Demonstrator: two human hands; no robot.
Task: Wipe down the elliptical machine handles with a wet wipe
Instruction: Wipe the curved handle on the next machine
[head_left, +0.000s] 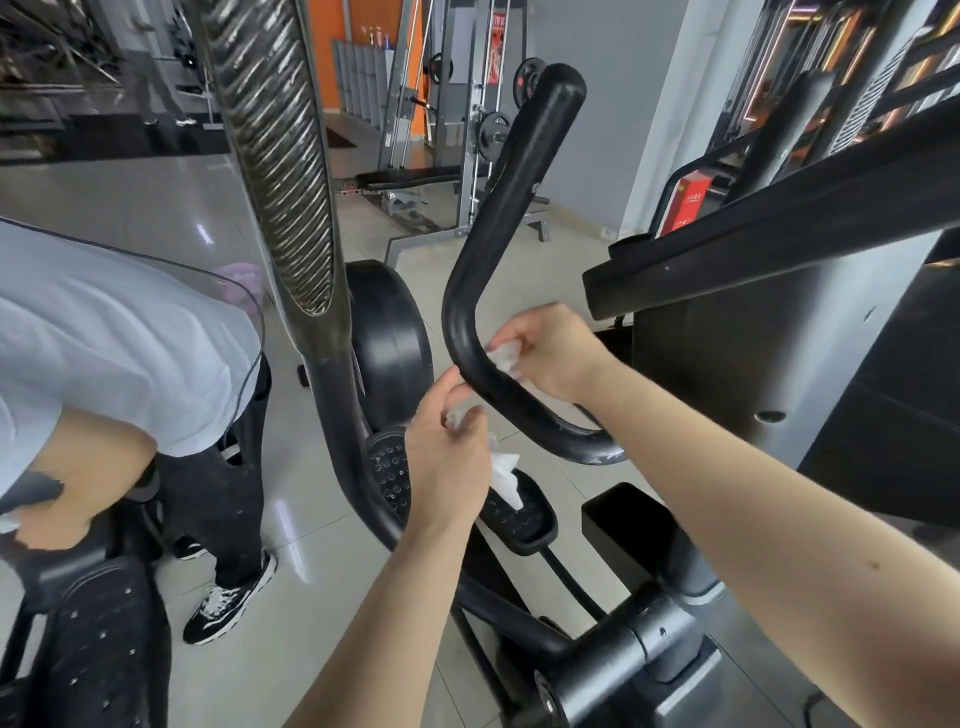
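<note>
1. Reaching forward with both bare arms, you work at the bend of the black handle (470, 332), which rises from a low curve near your hands to a rounded tip high in the middle of the view.
2. Your right hand (550, 348) is closed around a bunched white wipe (503, 357) and presses it against the right side of the handle just below the bend.
3. Your left hand (449, 462) sits on the other side of the handle, slightly lower, with its fingertips touching or nearly touching the tube; the contact is hard to judge from this angle.
4. That left hand is curled, pinching what looks like a second piece of wipe (506, 478), whose white tail hangs down below the palm.
5. A second handle (280, 171), ribbed and glossy, stands to the left of the one you are cleaning and runs up out of the top of the view.
6. Below your hands lies a studded black pedal (519, 514), with the flywheel cover (389, 338) behind it.
7. On your left another person in a white shirt (104, 338), dark trousers and black-and-white shoes stands bent over a neighbouring machine.
8. A grey tiled floor (156, 192) stretches back to a weight rack (483, 130) and bench by an orange wall.
</note>
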